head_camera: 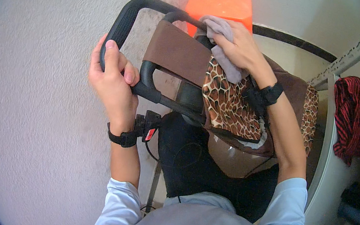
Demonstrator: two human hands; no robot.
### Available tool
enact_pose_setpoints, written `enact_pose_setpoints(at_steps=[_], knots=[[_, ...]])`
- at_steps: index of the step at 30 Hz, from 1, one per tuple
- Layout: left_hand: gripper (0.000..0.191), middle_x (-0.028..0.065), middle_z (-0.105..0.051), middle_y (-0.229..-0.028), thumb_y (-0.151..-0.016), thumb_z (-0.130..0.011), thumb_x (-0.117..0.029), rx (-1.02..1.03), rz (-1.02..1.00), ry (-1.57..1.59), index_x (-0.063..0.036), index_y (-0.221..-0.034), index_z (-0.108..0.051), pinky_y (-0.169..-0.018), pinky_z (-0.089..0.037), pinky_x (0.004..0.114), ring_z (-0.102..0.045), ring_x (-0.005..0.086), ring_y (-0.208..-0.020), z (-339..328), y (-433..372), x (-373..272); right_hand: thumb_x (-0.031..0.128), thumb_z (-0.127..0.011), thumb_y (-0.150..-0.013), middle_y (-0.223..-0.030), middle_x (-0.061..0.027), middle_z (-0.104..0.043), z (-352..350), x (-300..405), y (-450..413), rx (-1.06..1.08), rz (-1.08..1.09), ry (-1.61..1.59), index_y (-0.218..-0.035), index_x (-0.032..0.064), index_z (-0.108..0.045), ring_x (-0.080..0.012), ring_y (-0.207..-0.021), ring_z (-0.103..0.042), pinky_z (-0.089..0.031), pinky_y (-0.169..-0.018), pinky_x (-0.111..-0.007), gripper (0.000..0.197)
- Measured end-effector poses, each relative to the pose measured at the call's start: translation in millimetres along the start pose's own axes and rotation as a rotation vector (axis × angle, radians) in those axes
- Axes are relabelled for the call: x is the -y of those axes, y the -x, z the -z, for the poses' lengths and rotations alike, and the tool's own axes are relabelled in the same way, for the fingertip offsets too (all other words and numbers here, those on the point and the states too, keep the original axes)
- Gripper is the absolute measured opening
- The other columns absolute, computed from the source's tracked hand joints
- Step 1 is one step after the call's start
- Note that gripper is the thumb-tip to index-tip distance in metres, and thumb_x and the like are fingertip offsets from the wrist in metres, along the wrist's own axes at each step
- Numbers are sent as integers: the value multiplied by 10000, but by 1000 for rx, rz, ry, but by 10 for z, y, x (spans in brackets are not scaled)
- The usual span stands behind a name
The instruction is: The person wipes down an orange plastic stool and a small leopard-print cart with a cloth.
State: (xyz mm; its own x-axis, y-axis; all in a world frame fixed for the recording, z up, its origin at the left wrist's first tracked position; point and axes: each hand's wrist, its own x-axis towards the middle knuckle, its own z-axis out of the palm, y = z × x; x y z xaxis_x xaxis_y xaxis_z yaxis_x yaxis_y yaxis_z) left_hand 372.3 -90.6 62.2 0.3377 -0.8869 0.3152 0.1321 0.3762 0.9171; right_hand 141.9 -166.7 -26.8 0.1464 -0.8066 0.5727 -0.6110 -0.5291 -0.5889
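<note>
My left hand (113, 73) grips a corner of the black tubular handle (122, 29) of a wheeled shopping trolley. In my right hand (240, 46) is a bunched grey cloth (218, 29), pressed against the far side of the handle frame. A brown fabric band (179, 47) spans the two bars of the frame. Below my right wrist hangs the trolley's bag, with a giraffe-print flap (228, 102) and brown fabric sides (285, 76). The cloth partly hides the far bar, and my right forearm covers part of the bag.
An orange plastic stool (221, 1) stands beyond the handle. Textured white wall (40, 91) rises close on the left. To the right are a perforated metal shelf post (349, 50), a white panel (323, 144) and a red-and-black striped cloth (351, 119) hanging over it.
</note>
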Motion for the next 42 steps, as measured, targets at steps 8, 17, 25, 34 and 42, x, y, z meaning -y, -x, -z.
enact_pose_setpoints(at_steps=[8,17,25,34,42], knots=[[337,-32,-345,-556,-926,-523,-180,57,-17,4,33,-1178,-454,-383,-267,226,-337,56,-421,3,-6,-26,353,-431,-919,-989,-106,-639,-118,495,-163,-205,-313,-889,-1119,13,-562,-226,-900,-614,-471,-816,-327,415],[385,-11,-376,-560,-931,-508,-194,178,-44,16,49,-1209,-400,-401,-327,243,-390,78,-436,-111,-1,-135,399,-483,-880,-1192,-182,-441,66,1500,609,-277,11,-525,-1192,-57,-465,-308,-972,-480,-402,-837,-429,553],[447,9,-417,-615,-938,-503,-203,292,9,-90,67,-1259,-350,-466,-393,252,-448,102,-495,-17,4,-136,204,-754,-594,-1198,-230,-412,-262,1449,1171,-102,-18,338,-1031,-83,-547,-391,-1050,-416,-336,-837,-466,562],[477,10,-424,-660,-934,-510,-202,339,44,-39,53,-1302,-344,-484,-397,252,-467,103,-528,58,32,-77,40,-556,-796,-1108,-114,-597,662,1298,838,-428,-357,-552,-1073,-37,-574,-194,-989,-577,-440,-877,-305,288],[469,28,-459,-674,-926,-511,-171,358,61,-22,54,-1297,-333,-487,-426,249,-504,116,-531,34,14,-96,-15,-481,-692,-1339,-241,-413,63,805,438,88,118,-133,-1136,-18,-544,-378,-1225,-415,-319,-1038,-382,448]])
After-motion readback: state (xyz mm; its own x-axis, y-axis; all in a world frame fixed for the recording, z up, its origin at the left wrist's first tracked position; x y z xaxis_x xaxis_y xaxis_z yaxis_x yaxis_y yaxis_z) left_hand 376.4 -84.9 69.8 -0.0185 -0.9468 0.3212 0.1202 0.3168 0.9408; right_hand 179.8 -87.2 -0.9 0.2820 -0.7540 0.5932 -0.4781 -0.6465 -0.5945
